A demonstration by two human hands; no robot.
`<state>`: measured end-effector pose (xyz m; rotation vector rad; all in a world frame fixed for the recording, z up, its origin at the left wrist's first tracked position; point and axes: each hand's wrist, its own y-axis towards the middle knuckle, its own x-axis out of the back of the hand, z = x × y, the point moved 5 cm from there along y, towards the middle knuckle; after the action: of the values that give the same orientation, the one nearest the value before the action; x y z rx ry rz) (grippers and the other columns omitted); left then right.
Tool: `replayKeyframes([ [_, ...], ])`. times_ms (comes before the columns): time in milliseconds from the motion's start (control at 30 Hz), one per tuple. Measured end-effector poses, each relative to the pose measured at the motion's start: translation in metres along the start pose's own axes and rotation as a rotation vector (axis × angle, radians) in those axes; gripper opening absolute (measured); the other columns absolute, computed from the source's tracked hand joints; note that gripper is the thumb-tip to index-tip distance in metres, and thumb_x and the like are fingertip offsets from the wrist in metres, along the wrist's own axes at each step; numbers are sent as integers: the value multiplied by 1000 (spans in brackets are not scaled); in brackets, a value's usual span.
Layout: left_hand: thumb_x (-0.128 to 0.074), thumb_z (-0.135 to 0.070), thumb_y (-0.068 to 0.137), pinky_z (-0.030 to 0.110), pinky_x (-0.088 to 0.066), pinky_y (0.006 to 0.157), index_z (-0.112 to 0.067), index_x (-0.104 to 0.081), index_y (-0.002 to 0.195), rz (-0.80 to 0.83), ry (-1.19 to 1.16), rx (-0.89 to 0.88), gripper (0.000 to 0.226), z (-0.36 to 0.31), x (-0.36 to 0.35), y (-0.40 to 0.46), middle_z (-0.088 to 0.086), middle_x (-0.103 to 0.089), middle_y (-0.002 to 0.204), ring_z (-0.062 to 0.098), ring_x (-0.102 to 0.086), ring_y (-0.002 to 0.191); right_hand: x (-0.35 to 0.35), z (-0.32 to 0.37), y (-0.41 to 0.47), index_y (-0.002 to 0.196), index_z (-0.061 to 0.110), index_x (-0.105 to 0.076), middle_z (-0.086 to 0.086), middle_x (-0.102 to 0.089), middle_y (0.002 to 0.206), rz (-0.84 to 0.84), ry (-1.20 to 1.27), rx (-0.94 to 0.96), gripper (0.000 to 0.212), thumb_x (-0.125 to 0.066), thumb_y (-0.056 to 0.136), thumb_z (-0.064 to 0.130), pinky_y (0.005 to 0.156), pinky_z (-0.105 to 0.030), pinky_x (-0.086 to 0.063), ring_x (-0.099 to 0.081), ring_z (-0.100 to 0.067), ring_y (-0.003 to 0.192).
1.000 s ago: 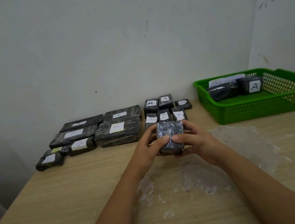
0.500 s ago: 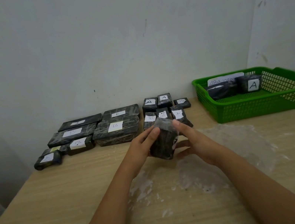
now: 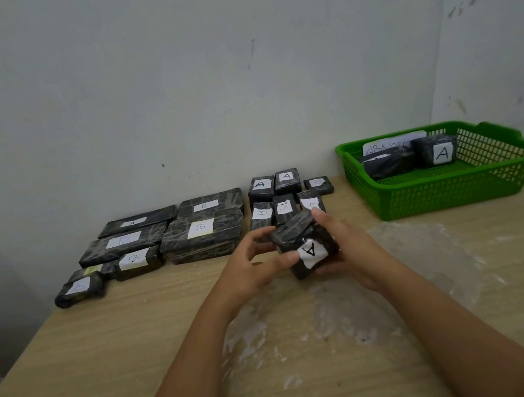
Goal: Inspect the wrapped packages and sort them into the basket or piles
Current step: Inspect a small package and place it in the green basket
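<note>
A small black wrapped package point(image 3: 298, 239) with a white label marked A is held above the table's middle. My left hand point(image 3: 253, 269) pinches its left side, thumb on the label edge. My right hand point(image 3: 348, 246) cups its right side and underside, fingers curled over the top. The label faces me, upside down. Behind it lies a pile of small A packages point(image 3: 279, 195). To the left lies a pile of larger B packages point(image 3: 202, 231). At the right stands a green basket point(image 3: 453, 190) with two packages inside, one marked A point(image 3: 436, 151).
A wooden table point(image 3: 77, 385) runs to the wall at the back. Crumpled clear plastic wrap point(image 3: 420, 262) lies on the table under and right of my hands. A paper sign point(image 3: 390, 143) stands in the basket's back. The table's left edge drops off.
The package has been turned in my hands: first its shiny unlabelled face showed, then its side, now the white A label faces me. Both hands stayed in place over the table.
</note>
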<state>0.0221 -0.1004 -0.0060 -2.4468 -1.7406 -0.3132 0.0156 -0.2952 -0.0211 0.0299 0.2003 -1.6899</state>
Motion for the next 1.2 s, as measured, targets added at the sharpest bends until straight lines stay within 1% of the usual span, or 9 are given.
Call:
replayKeyframes([
  [100, -93, -49, 62, 28, -55, 73, -38, -60, 126, -66, 30, -25, 72, 3, 2, 2, -8, -68, 124, 16, -73, 100, -1, -1, -5, 122, 22, -66, -5, -79, 100, 42, 5, -65, 53, -57, 93, 65, 64, -39, -61, -77, -29, 91],
  [233, -86, -34, 79, 25, -51, 74, -37, -64, 125, -112, 29, -28, 51, 3, 5, 4, -9, -71, 120, 15, -72, 101, -5, -3, -8, 126, 29, -61, -5, -72, 116, 92, -77, -137, 61, -52, 88, 77, 69, -45, -63, -72, -30, 103],
  [400, -80, -32, 87, 38, -55, 84, -32, -64, 124, -114, 3, 5, 41, 4, 5, 4, -5, -75, 114, 13, -74, 97, 1, -3, -4, 122, 25, -62, -3, -73, 119, 81, -166, -46, 81, -73, 65, 81, 90, -53, -61, -71, -25, 107],
  [500, -78, -35, 88, 41, -55, 88, -29, -63, 130, -114, -23, 17, 45, 4, 5, 4, -6, -77, 109, 11, -76, 94, 5, -2, -1, 115, 23, -66, -2, -76, 110, 47, -194, -21, 80, -80, 59, 78, 97, -59, -56, -71, -26, 106],
  [633, -92, -54, 63, 36, -58, 81, -39, -59, 131, -47, -56, 28, 77, 4, -2, 2, -9, -76, 113, 11, -74, 100, 4, -1, -1, 117, 14, -63, -11, -74, 114, 32, -96, -23, 60, -79, 79, 58, 85, -58, -61, -73, -33, 102],
  [867, -95, -36, 65, 37, -61, 79, -20, -56, 128, -116, -184, -7, 76, 8, -6, 5, 7, -74, 117, 21, -74, 104, 5, -2, -1, 123, 19, -58, -12, -73, 116, 69, -94, -95, 62, -71, 84, 65, 67, -49, -62, -76, -40, 87],
  [1000, -84, -35, 69, 35, -58, 78, -18, -58, 127, -131, -185, -17, 65, 6, -7, 4, 3, -76, 115, 19, -75, 102, 9, 1, 1, 123, 29, -63, -1, -73, 118, 58, -242, -74, 84, -70, 63, 88, 93, -53, -58, -71, -29, 105],
  [1100, -80, -26, 85, 33, -56, 78, -19, -60, 127, -140, -145, -33, 47, 5, -8, 4, -8, -78, 106, 16, -73, 103, 10, 8, -2, 120, 23, -66, -3, -76, 110, 88, -239, -16, 58, -73, 81, 65, 94, -47, -59, -73, -22, 98],
  [1200, -78, -26, 86, 32, -59, 79, -17, -61, 126, -190, -193, -63, 44, 2, -11, 4, -5, -78, 107, 12, -74, 98, 13, 13, -2, 120, 14, -67, -7, -76, 104, 115, -177, 19, 40, -72, 91, 42, 75, -38, -61, -72, -20, 84],
])
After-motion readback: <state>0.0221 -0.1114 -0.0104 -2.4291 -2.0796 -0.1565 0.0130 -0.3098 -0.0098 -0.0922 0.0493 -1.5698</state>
